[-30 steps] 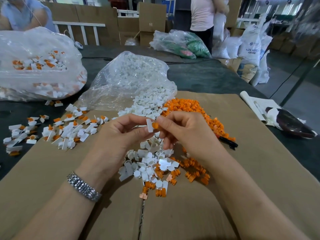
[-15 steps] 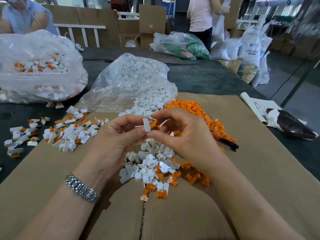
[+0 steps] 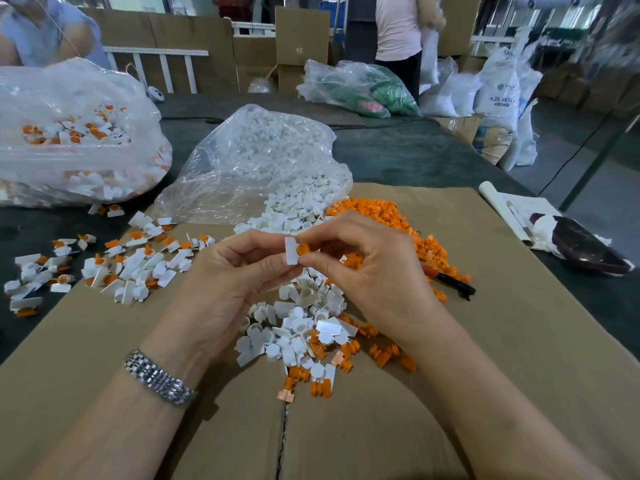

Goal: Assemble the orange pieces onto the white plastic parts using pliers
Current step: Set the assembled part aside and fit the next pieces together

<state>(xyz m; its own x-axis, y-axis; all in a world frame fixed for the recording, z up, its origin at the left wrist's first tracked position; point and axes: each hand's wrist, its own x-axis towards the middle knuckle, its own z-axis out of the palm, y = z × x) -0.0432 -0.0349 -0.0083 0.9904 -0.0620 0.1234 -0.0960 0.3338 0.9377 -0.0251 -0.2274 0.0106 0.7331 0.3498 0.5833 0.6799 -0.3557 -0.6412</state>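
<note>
My left hand (image 3: pixel 225 285) pinches a small white plastic part (image 3: pixel 291 250) between thumb and fingers above the cardboard. My right hand (image 3: pixel 374 271) pinches an orange piece (image 3: pixel 304 249) that touches the white part's right side. Below both hands lies a loose heap of white parts (image 3: pixel 298 327) mixed with orange pieces (image 3: pixel 381 353). A bigger pile of orange pieces (image 3: pixel 388 216) sits behind my right hand. Black-and-red pliers (image 3: pixel 453 284) lie on the cardboard to the right of that hand, untouched.
An open clear bag of white parts (image 3: pixel 256 168) lies behind the hands. Assembled white-and-orange pieces (image 3: pixel 131 265) are spread at the left, with more in a clear bag (image 3: pixel 69 133) at far left. A paper roll and dark object (image 3: pixel 581 247) sit at right. Two people stand beyond the table.
My hands have stayed close together, rising slightly. The orange piece now sits against the white part's right side; my right fingers have shifted their pinch on it.
</note>
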